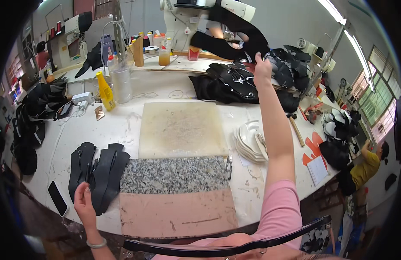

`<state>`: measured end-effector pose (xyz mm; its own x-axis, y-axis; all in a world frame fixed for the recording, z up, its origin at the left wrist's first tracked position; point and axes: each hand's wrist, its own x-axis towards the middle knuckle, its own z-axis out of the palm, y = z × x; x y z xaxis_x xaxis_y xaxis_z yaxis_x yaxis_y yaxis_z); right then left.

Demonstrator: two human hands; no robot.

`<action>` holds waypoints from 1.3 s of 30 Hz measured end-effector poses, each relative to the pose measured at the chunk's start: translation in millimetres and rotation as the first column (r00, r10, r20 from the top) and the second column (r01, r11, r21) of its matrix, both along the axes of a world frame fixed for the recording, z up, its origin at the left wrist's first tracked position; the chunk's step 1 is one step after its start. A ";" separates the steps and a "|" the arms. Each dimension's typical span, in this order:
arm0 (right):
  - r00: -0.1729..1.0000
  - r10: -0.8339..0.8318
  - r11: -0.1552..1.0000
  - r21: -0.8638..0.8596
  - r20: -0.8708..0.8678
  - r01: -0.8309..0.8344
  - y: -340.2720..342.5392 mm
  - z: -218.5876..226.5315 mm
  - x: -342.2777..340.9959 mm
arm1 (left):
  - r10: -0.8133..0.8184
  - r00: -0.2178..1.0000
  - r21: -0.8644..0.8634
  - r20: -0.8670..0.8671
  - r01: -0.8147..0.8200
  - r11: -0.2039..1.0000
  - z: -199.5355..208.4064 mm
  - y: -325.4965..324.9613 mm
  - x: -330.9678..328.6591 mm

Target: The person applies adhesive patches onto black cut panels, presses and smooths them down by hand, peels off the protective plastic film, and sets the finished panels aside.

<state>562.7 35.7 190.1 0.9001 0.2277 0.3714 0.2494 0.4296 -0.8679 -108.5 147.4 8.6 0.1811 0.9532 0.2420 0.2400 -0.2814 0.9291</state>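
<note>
My right arm stretches far across the table, and my right hand (263, 69) grips a large curved black shoe-upper piece (248, 28) by its lower end, held up before a white sewing machine (178, 26). Beneath it lies a heap of black pieces (235, 80). Low at the left, my left hand (84, 203) has its fingertips pinched together beside flat dark strips (108, 173). A slim dark thing rises from those fingertips against the strips; I cannot make out what it is. Skin behind the raised piece looks like part of another person.
A translucent board (178, 130), speckled stone slab (174, 175) and pinkish board (178, 212) line the middle. White curved pieces (248, 141) are stacked right, near a hammer (296, 130). A yellow bottle (106, 92) and phone (58, 198) are left. A person in yellow (367, 169) is far right.
</note>
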 end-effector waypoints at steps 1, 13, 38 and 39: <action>1.000 0.014 1.000 0.007 0.000 -0.014 6.9 -21.9 27.7 | 0.059 0.947 0.154 -0.315 -0.011 0.988 -5.6 10.0 -11.0; 0.997 -0.068 0.528 -0.849 -0.042 0.001 -83.3 -167.3 81.3 | -0.220 0.646 -0.026 -0.731 0.296 0.955 -16.5 29.0 -44.1; 0.936 -0.057 0.557 -0.768 0.347 0.318 -278.0 -161.6 -131.3 | 0.205 0.879 0.730 -0.430 0.206 0.651 68.4 -3.2 60.7; 0.836 0.006 0.487 -0.732 0.549 0.477 -276.4 -172.0 -118.6 | 0.116 0.867 0.771 -0.485 0.361 0.525 78.3 -26.3 90.3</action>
<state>444.1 -240.7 18.1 0.7601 0.4406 0.4777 0.6492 -0.5473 -0.5282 -18.1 121.1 86.9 0.5846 0.3176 0.7466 0.4262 -0.9032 0.0505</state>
